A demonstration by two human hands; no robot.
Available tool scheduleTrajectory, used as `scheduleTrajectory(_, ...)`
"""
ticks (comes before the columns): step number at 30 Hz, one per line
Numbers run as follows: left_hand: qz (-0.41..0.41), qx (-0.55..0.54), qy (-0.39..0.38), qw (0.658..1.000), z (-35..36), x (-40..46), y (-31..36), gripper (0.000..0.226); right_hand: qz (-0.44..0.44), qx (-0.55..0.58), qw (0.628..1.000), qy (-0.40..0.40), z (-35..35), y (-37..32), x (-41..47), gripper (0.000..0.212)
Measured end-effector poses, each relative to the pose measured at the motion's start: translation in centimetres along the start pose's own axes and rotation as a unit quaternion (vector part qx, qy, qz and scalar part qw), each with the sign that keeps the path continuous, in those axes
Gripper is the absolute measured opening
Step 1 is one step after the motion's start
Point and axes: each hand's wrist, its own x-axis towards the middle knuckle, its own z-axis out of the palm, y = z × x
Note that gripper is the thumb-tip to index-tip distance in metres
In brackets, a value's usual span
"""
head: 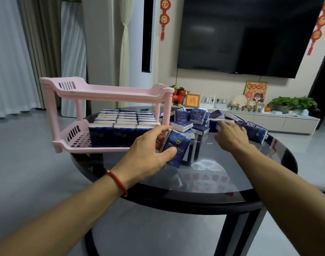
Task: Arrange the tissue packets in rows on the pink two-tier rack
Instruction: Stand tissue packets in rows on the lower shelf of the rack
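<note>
Fingers (169, 151) of L hand (145, 156) grip packet (176, 145); fingertips hidden.

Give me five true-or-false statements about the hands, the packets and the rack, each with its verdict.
1. The left hand grips a blue tissue packet. True.
2. The pink rack's top tier is full of packets. False: it shows none; the rows of packets fill the lower tier.
3. The right hand reaches into the loose pile of packets. True.
4. The rack stands on the floor. False: it stands on the dark round table.
5. A red bracelet is on the right wrist. False: the left.
</note>
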Motion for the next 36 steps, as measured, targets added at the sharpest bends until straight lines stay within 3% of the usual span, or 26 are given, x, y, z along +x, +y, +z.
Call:
scheduleTrajectory(4,-0.01,-0.024,-0.003,1.0,-0.1,-0.2,0.2,0.034,-0.005,0.02,0.997,0.069,-0.5,-0.2,-0.6,0.03)
scheduleTrajectory(7,-0.01,-0.011,0.002,1.0,-0.1,-0.3,0.2,0.034,0.038,0.154,0.978,0.137,-3.4,-1.2,-2.7,0.033)
scheduleTrajectory(9,-0.006,-0.002,0.005,1.0,-0.1,-0.3,0.2,0.035,0.044,0.296,0.938,0.173,-5.6,-2.1,-4.6,0.033)
scheduleTrajectory(11,-0.006,-0.006,0.013,1.0,0.0,-0.3,0.2,0.039,0.027,0.459,0.875,0.154,-7.6,-3.3,-7.1,0.032)
scheduleTrajectory(13,-0.008,-0.023,0.013,1.0,-0.1,-0.2,0.4,0.051,-0.002,0.563,0.822,0.085,-9.0,-4.4,-9.7,0.026)
scheduleTrajectory(15,-0.014,-0.038,0.006,0.999,-0.2,-0.3,0.7,0.057,-0.06,0.596,0.801,0.025,-10.0,-5.7,-12.3,0.027)
scheduleTrajectory(18,-0.033,-0.099,-0.005,0.995,-0.3,-0.3,1.1,0.043,-0.143,0.561,0.815,-0.009,-9.6,-7.1,-13.8,0.021)
scheduleTrajectory(22,-0.059,-0.188,-0.02,0.98,-0.7,-0.6,1.6,0.037,-0.181,0.467,0.864,0.051,-9.0,-8.8,-13.7,0.022)
scheduleTrajectory(26,-0.03,-0.13,0.001,0.991,-1.1,-1.3,1.5,0.057,-0.19,0.465,0.859,0.098,-9.7,-10.5,-13.9,0.019)
scheduleTrajectory(31,0.0,-0.11,0.023,0.994,-3.2,-3.5,1.4,0.053,-0.215,0.483,0.848,0.049,-10.6,-12.8,-14.4,0.036)
scheduleTrajectory(34,0.018,-0.08,0.092,0.992,-5.8,-5.2,1.4,0.059,-0.164,0.518,0.839,0.031,-10.6,-14.4,-14.2,0.032)
scheduleTrajectory(36,0.017,-0.059,0.143,0.988,-7.7,-5.9,1.0,0.066,-0.092,0.488,0.866,0.055,-10.4,-15.3,-12.7,0.031)
